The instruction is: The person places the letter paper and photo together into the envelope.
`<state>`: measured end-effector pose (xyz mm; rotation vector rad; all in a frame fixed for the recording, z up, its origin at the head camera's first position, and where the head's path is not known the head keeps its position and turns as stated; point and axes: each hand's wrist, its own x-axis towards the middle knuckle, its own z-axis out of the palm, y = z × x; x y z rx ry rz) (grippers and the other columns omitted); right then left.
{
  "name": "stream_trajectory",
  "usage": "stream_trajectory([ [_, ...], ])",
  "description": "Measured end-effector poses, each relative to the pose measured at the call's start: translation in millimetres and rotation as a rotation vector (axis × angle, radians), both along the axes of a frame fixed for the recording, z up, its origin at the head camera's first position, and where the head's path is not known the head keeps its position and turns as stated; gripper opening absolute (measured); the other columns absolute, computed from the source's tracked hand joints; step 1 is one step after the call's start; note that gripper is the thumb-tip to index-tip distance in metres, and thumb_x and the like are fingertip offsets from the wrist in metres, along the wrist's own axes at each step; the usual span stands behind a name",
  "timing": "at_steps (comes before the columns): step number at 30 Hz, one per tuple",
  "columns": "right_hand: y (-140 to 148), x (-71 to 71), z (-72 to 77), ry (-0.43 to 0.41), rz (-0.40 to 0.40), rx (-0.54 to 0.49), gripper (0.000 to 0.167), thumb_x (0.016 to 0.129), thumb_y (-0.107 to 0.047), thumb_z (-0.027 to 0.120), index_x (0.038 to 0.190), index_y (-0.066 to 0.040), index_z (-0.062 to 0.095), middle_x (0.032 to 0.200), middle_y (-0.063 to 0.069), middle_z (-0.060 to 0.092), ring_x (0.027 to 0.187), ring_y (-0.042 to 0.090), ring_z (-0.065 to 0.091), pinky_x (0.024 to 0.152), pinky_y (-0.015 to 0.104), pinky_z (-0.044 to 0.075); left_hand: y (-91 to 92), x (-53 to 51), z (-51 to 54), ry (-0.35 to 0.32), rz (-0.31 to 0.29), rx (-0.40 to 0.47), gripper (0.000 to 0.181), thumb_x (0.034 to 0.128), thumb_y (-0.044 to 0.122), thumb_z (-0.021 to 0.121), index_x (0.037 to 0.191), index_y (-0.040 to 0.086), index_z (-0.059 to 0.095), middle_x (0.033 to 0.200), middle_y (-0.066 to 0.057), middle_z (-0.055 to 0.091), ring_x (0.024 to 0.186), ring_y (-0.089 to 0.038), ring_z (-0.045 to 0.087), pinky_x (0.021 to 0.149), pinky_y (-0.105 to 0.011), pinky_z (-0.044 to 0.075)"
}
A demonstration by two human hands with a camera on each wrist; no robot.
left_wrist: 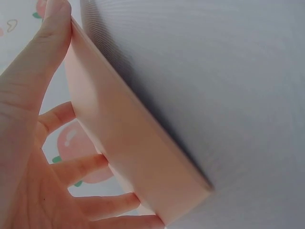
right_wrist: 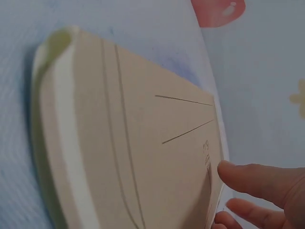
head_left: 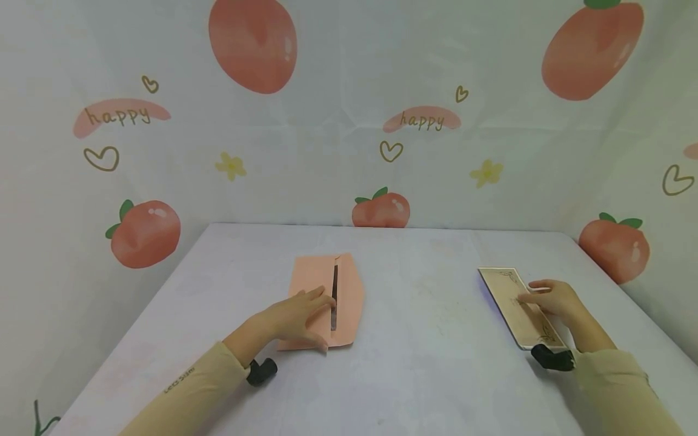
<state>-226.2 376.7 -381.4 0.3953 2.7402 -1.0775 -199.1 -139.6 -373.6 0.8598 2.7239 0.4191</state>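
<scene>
A pink paper envelope (head_left: 311,272) lies left of centre with its pointed flap unfolded to the right and a dark slit at its mouth. My left hand (head_left: 299,315) spreads across it, fingertips at the mouth and thumb by the near edge. In the left wrist view, thumb and fingers hold opposite parts of the pink panel (left_wrist: 119,133), which bows up. My right hand (head_left: 556,301) pinches the right long edge of a beige card (head_left: 507,297) with dark corner ornaments. Its thumb shows over the card's edge in the right wrist view; the other fingertips are partly hidden.
Both objects are on a white table (head_left: 414,363), with a wide gap between them. A white curtain (head_left: 327,151) printed with peaches, hearts and flowers hangs behind. Black bands (head_left: 553,357) sit at both wrists, by the beige sleeves.
</scene>
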Motion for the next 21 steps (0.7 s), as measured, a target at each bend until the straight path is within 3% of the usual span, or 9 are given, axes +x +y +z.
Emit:
stream_trajectory([
  [5,0.5,-1.0,-3.4,-0.031,-0.025,0.024,0.081,0.079,-0.033,0.072,0.132,0.014,0.032,0.13,0.042,0.035,0.114,0.051,0.043,0.093,0.055,0.042,0.9,2.7,4.5,-0.018,0.012,0.002,0.071,0.0689,0.055,0.074,0.125,0.024,0.044,0.151,-0.021,0.027,0.128,-0.058,0.032,0.094,-0.064,0.041],
  [13,0.0,0.0,-4.7,0.0,0.0,0.076,0.078,0.077,-0.031,0.074,0.125,0.019,0.038,0.123,0.043,0.04,0.106,0.05,0.046,0.085,0.053,0.046,1.6,3.5,6.3,-0.023,0.022,0.002,0.071,0.0689,0.054,0.075,0.125,0.025,0.044,0.152,-0.02,0.027,0.129,-0.056,0.032,0.092,-0.064,0.042],
  [21,-1.0,-1.2,-4.6,-0.019,-0.053,0.075,0.08,0.075,-0.031,0.076,0.124,0.02,0.039,0.122,0.042,0.04,0.105,0.048,0.045,0.087,0.054,0.044,0.8,1.6,3.5,-0.015,0.027,0.005,0.073,0.067,0.057,0.075,0.125,0.025,0.044,0.152,-0.02,0.027,0.129,-0.054,0.034,0.091,-0.063,0.043],
])
